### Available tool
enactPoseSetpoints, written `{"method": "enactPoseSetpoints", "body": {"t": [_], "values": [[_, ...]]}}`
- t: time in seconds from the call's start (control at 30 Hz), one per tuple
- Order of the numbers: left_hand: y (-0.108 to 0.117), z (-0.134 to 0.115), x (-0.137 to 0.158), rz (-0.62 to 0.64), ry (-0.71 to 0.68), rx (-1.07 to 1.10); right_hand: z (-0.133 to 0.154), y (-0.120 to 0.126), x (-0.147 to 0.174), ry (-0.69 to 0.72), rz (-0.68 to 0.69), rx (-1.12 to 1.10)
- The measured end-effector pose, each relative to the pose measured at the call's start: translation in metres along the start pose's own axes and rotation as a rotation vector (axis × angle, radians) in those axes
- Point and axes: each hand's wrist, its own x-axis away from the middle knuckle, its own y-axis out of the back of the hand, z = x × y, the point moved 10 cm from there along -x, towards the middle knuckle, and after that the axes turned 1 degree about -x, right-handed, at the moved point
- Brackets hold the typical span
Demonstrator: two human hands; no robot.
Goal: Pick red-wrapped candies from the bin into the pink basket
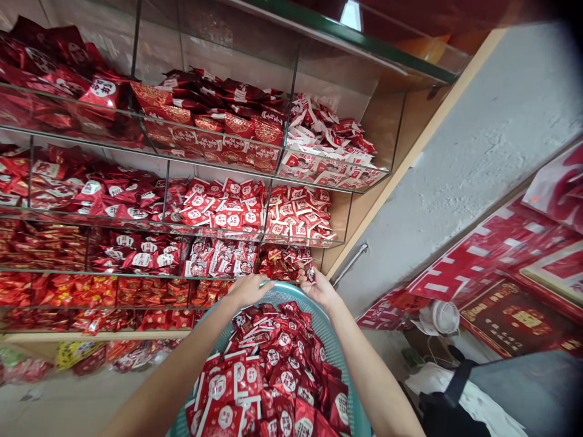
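The teal basket [286,292] is at 6 o'clock, heaped with a jumble of red packets [288,382] with white labels. Left hand [248,290] is up around 11 o'clock on the basket, fingers a bit bent, but I honestly can't tell if that grip has hold of the edge or just rests there. Right hand [319,289] is at roughly 1 o'clock on it, grip pinched nearly closed on a tiny red-and-white packet [311,274]. Glass-fronted shelves [232,36] run from 9 round to 12 o'clock, piled with more red wrappers [223,203]. Grey wall [469,170] between 2 and 3, dark red box [519,315] with gold print just shy of 4.
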Motion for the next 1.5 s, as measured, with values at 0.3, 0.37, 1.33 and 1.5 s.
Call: {"method": "enactPoseSetpoints", "body": {"t": [0.3, 0.37, 1.33, 1.5], "values": [[0.000, -0.003, 0.000, 0.004, -0.002, -0.027, -0.006, -0.052, 0.057, -0.248, 0.226, -0.661], [0.000, -0.003, 0.000, 0.007, 0.001, -0.033, -0.016, -0.057, 0.066, -0.293, 0.194, -0.597], [-0.001, -0.004, 0.005, 0.004, 0.013, -0.045, -0.029, -0.120, 0.102, 0.195, 0.442, 0.855], [0.000, -0.005, 0.005, 0.001, 0.004, -0.040, -0.033, -0.120, 0.100, 0.197, 0.379, 0.852]]}}
